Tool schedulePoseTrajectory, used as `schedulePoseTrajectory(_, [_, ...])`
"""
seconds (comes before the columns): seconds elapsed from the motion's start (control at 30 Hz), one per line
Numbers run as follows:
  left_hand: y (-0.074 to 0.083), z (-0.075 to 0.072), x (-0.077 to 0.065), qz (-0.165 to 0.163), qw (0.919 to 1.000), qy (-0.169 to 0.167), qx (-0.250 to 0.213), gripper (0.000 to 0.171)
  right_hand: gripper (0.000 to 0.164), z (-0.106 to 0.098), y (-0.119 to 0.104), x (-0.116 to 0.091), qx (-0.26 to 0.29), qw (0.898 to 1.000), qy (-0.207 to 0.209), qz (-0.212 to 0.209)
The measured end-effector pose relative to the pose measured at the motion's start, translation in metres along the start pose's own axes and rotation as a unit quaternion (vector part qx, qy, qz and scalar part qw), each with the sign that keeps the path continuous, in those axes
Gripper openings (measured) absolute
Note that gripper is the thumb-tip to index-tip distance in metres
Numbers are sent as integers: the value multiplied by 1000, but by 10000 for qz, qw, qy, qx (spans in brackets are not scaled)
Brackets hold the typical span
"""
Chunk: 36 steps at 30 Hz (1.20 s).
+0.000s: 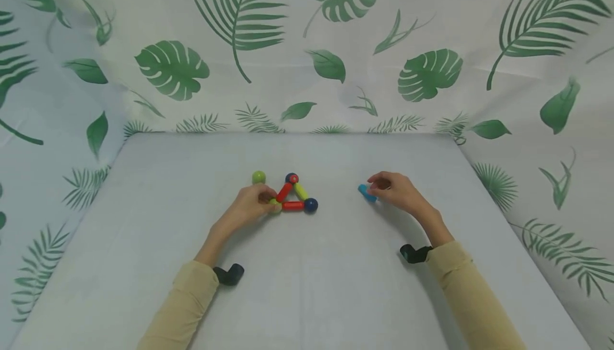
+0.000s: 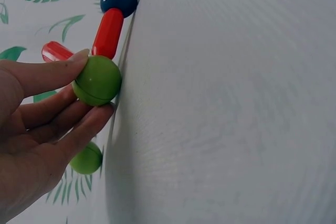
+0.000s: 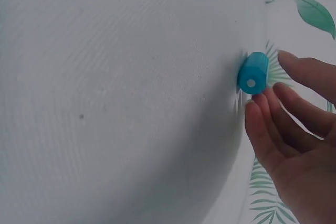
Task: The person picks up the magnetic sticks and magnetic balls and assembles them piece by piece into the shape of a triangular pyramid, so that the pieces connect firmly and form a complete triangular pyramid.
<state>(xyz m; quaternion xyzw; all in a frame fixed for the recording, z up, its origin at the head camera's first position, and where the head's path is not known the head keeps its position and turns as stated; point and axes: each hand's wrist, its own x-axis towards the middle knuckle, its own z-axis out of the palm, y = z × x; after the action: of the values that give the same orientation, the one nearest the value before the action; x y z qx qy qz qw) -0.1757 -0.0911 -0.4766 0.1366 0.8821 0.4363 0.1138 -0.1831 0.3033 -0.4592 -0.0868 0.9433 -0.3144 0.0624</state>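
My left hand (image 1: 250, 204) pinches a green ball (image 2: 97, 81) between thumb and fingers. That ball is the left corner of a triangle of rods and balls lying on the table. A red rod (image 1: 293, 206) runs from it to a dark blue ball (image 1: 310, 205), and another red rod (image 1: 284, 192) leads to the far blue ball (image 1: 289, 177). A yellow-green rod (image 1: 301, 191) makes the third side. On the far ball, a red rod end (image 1: 294, 179) faces up. My right hand (image 1: 394, 190) is at a blue rod (image 3: 253, 74), thumb and fingers spread apart around it.
Just beyond my left hand, a loose green ball (image 1: 259, 177) sits on the white table (image 1: 307, 286). A leaf-printed cloth (image 1: 288, 89) stands behind the table's far edge and along its sides. Each wrist carries a black camera (image 1: 415, 254).
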Motion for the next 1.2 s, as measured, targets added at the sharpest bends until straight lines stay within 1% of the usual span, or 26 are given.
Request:
schedulePoseTrajectory(0.13, [0,0,2,-49,10000,-29,73,33,37,1,0,3,-103,9996,-264,27])
schedulePoseTrajectory(0.23, [0,1,3,-52,10000,-14,46,34,38,2,-5,3,-195,9991,-362,107])
schedulePoseTrajectory(0.37, [-1,2,2,-1,10000,19,-22,33,35,5,-10,2,-229,9988,-398,156])
schedulePoseTrajectory(0.5, [-2,1,1,52,10000,34,25,33,35,7,-14,6,-179,9991,-376,30])
schedulePoseTrajectory(0.67, [-1,-1,2,70,10000,23,48,33,33,13,-21,11,93,9994,-254,-216])
schedulePoseTrajectory(0.8, [-3,0,4,1,10000,-77,28,31,30,23,-29,14,390,9976,-417,-399])
schedulePoseTrajectory(0.93, [-4,3,5,19,9999,-135,23,31,28,34,-40,17,652,9954,-496,-490])
schedulePoseTrajectory(1.07, [-4,3,5,31,9999,-112,42,31,29,42,-55,25,849,9932,-512,-614])
schedulePoseTrajectory(1.2, [-4,-3,4,-37,10000,1,3,31,29,46,-77,36,927,9900,-592,-882])
